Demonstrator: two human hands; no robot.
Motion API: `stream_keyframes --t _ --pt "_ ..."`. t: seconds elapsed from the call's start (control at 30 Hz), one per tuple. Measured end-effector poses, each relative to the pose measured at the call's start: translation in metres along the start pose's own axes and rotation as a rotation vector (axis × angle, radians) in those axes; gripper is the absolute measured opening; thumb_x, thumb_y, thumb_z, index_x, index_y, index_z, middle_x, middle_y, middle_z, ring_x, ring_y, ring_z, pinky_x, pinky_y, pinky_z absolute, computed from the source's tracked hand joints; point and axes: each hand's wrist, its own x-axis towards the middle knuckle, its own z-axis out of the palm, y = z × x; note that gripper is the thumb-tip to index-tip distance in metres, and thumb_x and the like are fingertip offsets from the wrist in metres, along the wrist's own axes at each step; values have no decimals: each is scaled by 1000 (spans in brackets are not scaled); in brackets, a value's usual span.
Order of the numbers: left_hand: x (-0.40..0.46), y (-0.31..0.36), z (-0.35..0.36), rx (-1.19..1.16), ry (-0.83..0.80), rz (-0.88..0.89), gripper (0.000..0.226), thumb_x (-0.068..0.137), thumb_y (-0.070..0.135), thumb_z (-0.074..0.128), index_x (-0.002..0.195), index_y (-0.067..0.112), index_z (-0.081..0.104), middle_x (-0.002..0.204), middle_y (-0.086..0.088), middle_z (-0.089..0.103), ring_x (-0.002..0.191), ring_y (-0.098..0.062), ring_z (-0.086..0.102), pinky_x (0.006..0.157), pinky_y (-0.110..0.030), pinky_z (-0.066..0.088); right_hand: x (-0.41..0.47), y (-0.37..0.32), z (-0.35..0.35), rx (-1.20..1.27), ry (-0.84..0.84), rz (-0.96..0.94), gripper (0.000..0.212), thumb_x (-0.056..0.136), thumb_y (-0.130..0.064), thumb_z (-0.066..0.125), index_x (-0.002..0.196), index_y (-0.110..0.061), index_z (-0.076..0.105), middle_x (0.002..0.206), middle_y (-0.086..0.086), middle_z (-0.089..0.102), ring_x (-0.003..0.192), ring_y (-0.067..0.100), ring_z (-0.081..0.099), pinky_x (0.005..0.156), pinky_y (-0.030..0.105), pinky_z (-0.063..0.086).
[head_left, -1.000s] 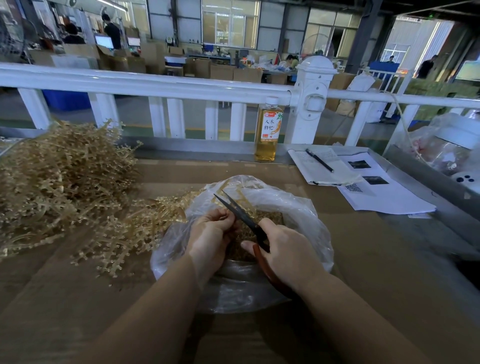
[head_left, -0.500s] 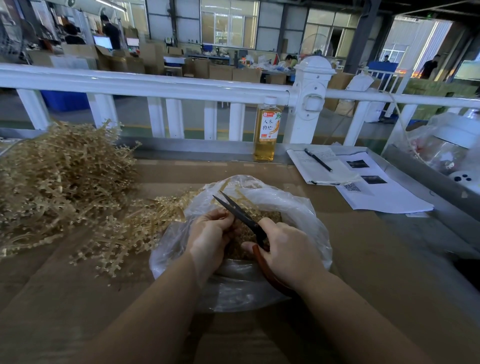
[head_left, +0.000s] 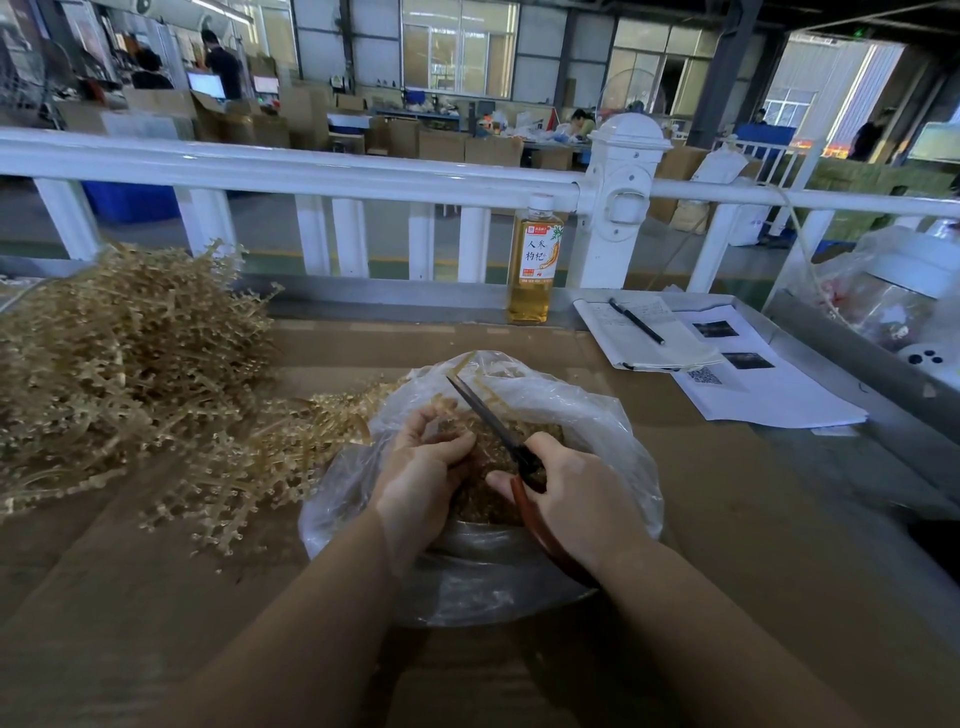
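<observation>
A clear plastic bag lies open on the brown table, with small tan cut pieces inside. Over it my right hand grips red-handled scissors, whose dark blades point up and to the left and look closed. My left hand pinches a thin tan plastic strip that sticks up past the blades over the bag's far rim. The lower end of the strip is hidden in my fingers.
A big heap of tan branched plastic sprues covers the left of the table and reaches the bag. A bottle of yellow drink stands at the back by a white railing. A notebook with a pen and printed sheets lie at the right.
The scissor blades have gone from parted to closed. Both hands stay over the bag, hardly moved.
</observation>
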Motion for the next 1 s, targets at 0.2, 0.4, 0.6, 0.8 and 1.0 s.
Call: stream_keyframes --t 0.2,0.4,0.6,0.8,1.0 --pt "4 0 -1 -22 66 -22 19 96 15 49 108 4 60 100 -11 66 90 -22 63 74 -31 50 -2 1 4 0 -3 -2 31 86 -61 53 87 -31 45 66 -14 51 66 7 54 61 22 40" --pt "6 -4 -3 -42 122 -5 16 95 11 53 91 5 68 82 -6 71 81 -17 67 69 -27 54 -3 -2 -3 42 14 6 32 87 -60 53 90 -29 50 70 -10 56 69 10 57 63 26 45" --pt "6 -4 -2 -74 99 41 26 94 8 54 71 11 67 70 -4 69 69 -15 67 64 -24 58 -5 -4 -5 53 -9 -2 32 87 -59 54 88 -27 50 71 -10 57 70 9 55 59 21 35" --pt "6 -4 -4 -110 99 33 14 93 4 52 82 9 59 71 -6 67 67 -14 65 67 -26 58 -4 -4 -5 63 -38 22 31 87 -60 53 85 -31 45 68 -12 53 68 7 53 56 18 34" --pt "6 -4 -4 -113 68 69 14 92 3 53 82 11 57 80 -8 61 75 -19 60 82 -35 51 -5 -5 -4 30 -40 10 29 87 -60 52 87 -32 44 66 -15 50 65 3 49 54 11 29"
